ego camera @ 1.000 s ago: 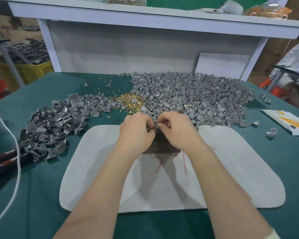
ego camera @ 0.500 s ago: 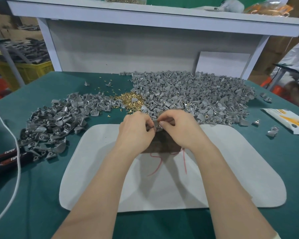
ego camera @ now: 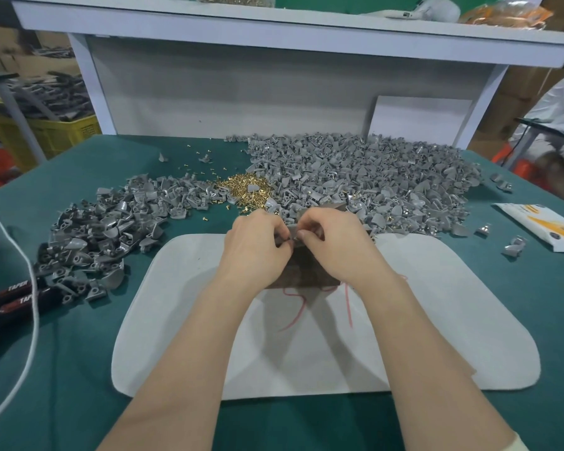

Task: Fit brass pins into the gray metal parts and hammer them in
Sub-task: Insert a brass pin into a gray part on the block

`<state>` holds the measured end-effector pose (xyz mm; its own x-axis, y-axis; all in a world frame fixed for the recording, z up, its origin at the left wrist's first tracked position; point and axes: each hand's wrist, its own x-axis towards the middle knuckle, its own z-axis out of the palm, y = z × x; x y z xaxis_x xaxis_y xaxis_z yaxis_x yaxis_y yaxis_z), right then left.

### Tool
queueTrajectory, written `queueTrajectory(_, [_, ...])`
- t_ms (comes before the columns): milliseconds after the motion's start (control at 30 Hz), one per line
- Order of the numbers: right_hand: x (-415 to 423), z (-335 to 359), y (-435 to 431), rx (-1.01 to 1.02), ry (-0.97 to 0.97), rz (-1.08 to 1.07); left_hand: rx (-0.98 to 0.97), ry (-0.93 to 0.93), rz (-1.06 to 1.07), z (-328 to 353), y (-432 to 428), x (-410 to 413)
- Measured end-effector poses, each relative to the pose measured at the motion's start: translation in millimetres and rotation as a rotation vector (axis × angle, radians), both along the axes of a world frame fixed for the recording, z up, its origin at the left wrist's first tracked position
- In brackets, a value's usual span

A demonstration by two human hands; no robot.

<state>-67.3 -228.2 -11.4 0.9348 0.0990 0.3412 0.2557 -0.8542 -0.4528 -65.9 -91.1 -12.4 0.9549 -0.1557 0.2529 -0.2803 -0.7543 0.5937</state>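
Observation:
My left hand (ego camera: 254, 244) and my right hand (ego camera: 334, 244) meet fingertip to fingertip over a dark block (ego camera: 302, 273) on the white mat (ego camera: 437, 336). Between them they pinch a small gray metal part (ego camera: 292, 232), mostly hidden by the fingers. Whether a pin is in it cannot be seen. A heap of brass pins (ego camera: 245, 190) lies just beyond the hands. A large pile of gray parts (ego camera: 372, 180) spreads to the back right, and a second pile of gray parts (ego camera: 111, 229) lies to the left.
Black-handled tools (ego camera: 10, 297) and a white cord (ego camera: 30, 288) lie at the left edge of the green table. A white and yellow packet (ego camera: 547, 226) sits far right, with stray gray parts (ego camera: 513, 247) near it. A white shelf frame (ego camera: 274, 76) stands behind.
Both hands stay together over the block; the fingers shift slightly on the gray part. Nothing else has moved.

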Motion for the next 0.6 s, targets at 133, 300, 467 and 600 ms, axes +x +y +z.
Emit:
queueTrajectory(133, [0.1, -0.4, -1.0, 0.026, 0.007, 0.003, -0.005, 0.001, -0.004, 0.1, -0.3, -0.1])
queueTrajectory(300, [0.5, -1.1, -1.7, 0.058, 0.013, 0.001, 0.008, -0.002, -0.008, -0.5, -0.8, 0.0])
queueTrajectory(467, [0.0, -1.2, -1.8, 0.07, 0.008, 0.001, 0.011, -0.01, -0.007, -0.8, -1.2, -0.6])
queueTrajectory(600, [-0.3, 0.1, -1.7, 0.029, 0.005, -0.002, 0.013, -0.01, -0.004, -1.7, -0.6, -0.4])
